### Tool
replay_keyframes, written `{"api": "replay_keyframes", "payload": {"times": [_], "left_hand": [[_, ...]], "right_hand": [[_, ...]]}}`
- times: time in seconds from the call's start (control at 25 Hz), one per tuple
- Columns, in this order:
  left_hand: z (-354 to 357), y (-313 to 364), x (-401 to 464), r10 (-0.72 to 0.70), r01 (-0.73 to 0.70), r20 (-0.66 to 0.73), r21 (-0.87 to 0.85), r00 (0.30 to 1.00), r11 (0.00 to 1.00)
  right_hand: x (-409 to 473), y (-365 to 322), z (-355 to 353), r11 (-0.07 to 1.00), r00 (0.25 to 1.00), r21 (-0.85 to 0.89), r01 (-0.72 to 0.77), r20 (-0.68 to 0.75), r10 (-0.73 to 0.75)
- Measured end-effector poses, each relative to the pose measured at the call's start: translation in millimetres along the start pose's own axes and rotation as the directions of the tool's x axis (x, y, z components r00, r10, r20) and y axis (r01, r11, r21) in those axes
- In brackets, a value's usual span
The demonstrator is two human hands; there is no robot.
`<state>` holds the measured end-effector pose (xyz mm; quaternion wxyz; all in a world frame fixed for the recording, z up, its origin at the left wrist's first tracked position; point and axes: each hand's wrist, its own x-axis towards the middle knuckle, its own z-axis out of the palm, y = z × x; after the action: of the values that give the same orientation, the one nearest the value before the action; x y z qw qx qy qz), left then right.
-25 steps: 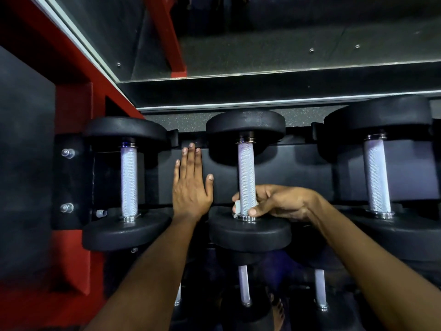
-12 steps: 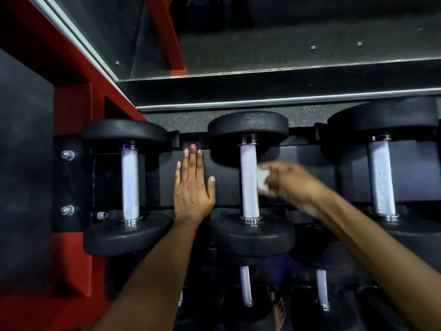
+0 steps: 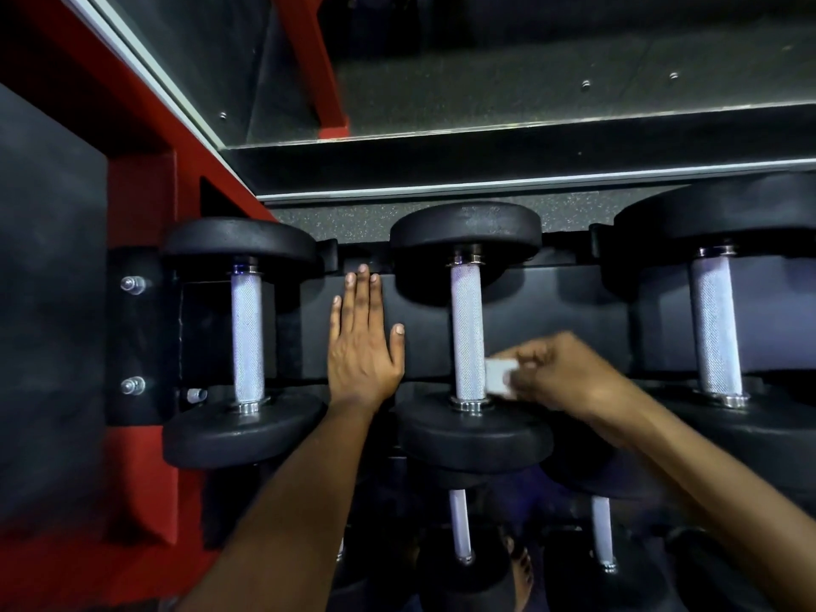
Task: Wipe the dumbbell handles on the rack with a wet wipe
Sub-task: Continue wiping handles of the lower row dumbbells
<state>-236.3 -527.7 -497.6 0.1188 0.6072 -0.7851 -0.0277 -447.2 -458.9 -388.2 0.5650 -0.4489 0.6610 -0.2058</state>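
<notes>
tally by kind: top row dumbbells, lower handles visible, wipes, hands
Black-plated dumbbells with silver knurled handles, top row: 3
Silver handles on the lower row: 2
White wet wipe: 1
Bare hands: 2
Total: 8

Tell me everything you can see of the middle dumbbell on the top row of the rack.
The middle dumbbell lies across the rack with its bar running away from the camera. Two round black matte weights cap a silver cross-hatched metal handle with shiny collars at both ends. The right hand presses a small white wipe against the handle's right side, near the closer end. The left hand rests flat on the rack beside it, not touching it.
</notes>
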Motion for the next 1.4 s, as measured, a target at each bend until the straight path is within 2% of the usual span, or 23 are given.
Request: {"api": "replay_keyframes", "payload": {"times": [0.04, 0.08, 0.12, 0.2, 0.32, 0.36, 0.48, 0.52, 0.64, 0.68, 0.72, 0.8, 0.84, 0.88, 0.96, 1.0, 1.04, 1.12, 1.16, 1.2, 1.28, 1.32, 1.4], "left_hand": [[0.0, -0.4, 0.3, -0.001, 0.001, 0.001, -0.001, 1.000, 1.000], [0.2, -0.5, 0.3, -0.003, 0.003, -0.001, -0.002, 1.000, 1.000], [0.1, -0.3, -0.2, -0.005, 0.005, -0.006, -0.004, 1.000, 1.000], [0.3, -0.1, -1.0, -0.005, 0.005, -0.007, -0.011, 1.000, 1.000], [0.1, 0.2, -0.5, -0.004, 0.004, -0.006, 0.000, 1.000, 1.000], [0.1, 0.2, 0.1, -0.007, 0.007, -0.005, 0.003, 1.000, 1.000], [-0.8, 0.3, -1.5, -0.008, 0.008, 0.000, 0.006, 1.000, 1.000], [-0.7, 0.1, -1.6, -0.006, 0.006, 0.003, 0.009, 1.000, 1.000], [0.2, -0.9, -0.3, 0.002, -0.002, -0.002, 0.011, 1.000, 1.000], [0.6, -1.3, 0.3, -0.001, 0.001, -0.003, 0.012, 1.000, 1.000], [0.7, -1.3, -0.2, -0.002, 0.002, -0.001, 0.012, 1.000, 1.000], [0.5, -0.8, -1.2, -0.001, 0.001, 0.002, 0.010, 1.000, 1.000], [0.6, -0.6, -1.1, -0.001, 0.001, 0.001, 0.013, 1.000, 1.000], [1.0, -0.6, -0.7, -0.003, 0.003, 0.000, 0.013, 1.000, 1.000], [1.2, -0.4, -0.4, -0.003, 0.003, -0.002, 0.008, 1.000, 1.000], [1.0, -0.3, 0.0, 0.001, -0.001, -0.002, 0.008, 1.000, 1.000], [0.9, -0.4, 0.5, 0.005, -0.005, 0.000, 0.010, 1.000, 1.000], [1.3, -1.2, 0.3, 0.008, -0.008, 0.000, 0.019, 1.000, 1.000], [2.2, -1.8, 0.1, 0.011, -0.011, -0.004, 0.024, 1.000, 1.000], [2.9, -2.3, 0.3, 0.014, -0.013, -0.009, 0.026, 1.000, 1.000], [3.6, -2.9, 2.1, 0.011, -0.011, -0.008, 0.023, 1.000, 1.000], [3.2, -2.3, 2.1, 0.009, -0.009, -0.010, 0.020, 1.000, 1.000], [2.1, -0.9, 2.0, 0.007, -0.006, -0.019, 0.013, 1.000, 1.000]], "right_hand": [[12.1, -3.5, -7.8, 0.984, 0.960, -0.106, 0.142, -0.228, -0.164], [22.3, -15.2, -14.3, 0.933, 0.871, -0.225, 0.281, -0.347, -0.346], [31.8, -22.0, -16.6, 0.842, 0.784, -0.353, 0.408, -0.336, -0.521], [32.3, -4.2, -14.5, 0.614, 0.704, -0.568, 0.548, -0.083, -0.705], [4.0, 25.5, -13.8, 0.388, 0.652, -0.587, 0.710, 0.343, -0.676], [9.9, 20.4, -20.6, 0.321, 0.621, -0.604, 0.729, 0.388, -0.681], [48.7, -14.2, -36.5, 0.219, 0.556, -0.717, 0.661, 0.273, -0.785], [53.8, -14.7, -32.9, 0.151, 0.522, -0.736, 0.660, 0.305, -0.797], [36.5, 12.0, -20.2, -0.220, 0.298, -0.555, 0.802, 0.692, -0.658], [37.4, 9.4, -26.3, -0.275, 0.269, -0.510, 0.815, 0.753, -0.601], [44.1, -2.2, -34.7, -0.238, 0.302, -0.524, 0.817, 0.742, -0.599], [56.1, -21.5, -39.2, -0.087, 0.441, -0.672, 0.736, 0.573, -0.691], [58.4, -23.3, -35.2, -0.053, 0.473, -0.696, 0.716, 0.540, -0.696], [53.4, -21.5, -23.2, -0.049, 0.494, -0.654, 0.755, 0.616, -0.613], [39.4, -22.8, -5.1, -0.117, 0.406, -0.497, 0.860, 0.804, -0.435], [42.5, -31.4, -6.1, -0.162, 0.420, -0.495, 0.854, 0.838, -0.350], [48.4, -49.1, -8.5, -0.175, 0.539, -0.612, 0.771, 0.774, -0.332], [54.9, -75.1, 3.1, -0.217, 0.623, -0.773, 0.597, 0.617, -0.481], [56.2, -76.0, 17.4, -0.274, 0.652, -0.792, 0.545, 0.606, -0.456], [54.3, -73.5, 34.5, -0.298, 0.701, -0.771, 0.562, 0.636, -0.324], [42.5, -68.2, 51.7, -0.107, 0.761, -0.756, 0.646, 0.648, 0.014], [43.3, -64.8, 44.1, -0.027, 0.752, -0.751, 0.659, 0.659, 0.012], [38.1, -55.8, 19.0, 0.136, 0.709, -0.696, 0.705, 0.688, -0.156]]}}
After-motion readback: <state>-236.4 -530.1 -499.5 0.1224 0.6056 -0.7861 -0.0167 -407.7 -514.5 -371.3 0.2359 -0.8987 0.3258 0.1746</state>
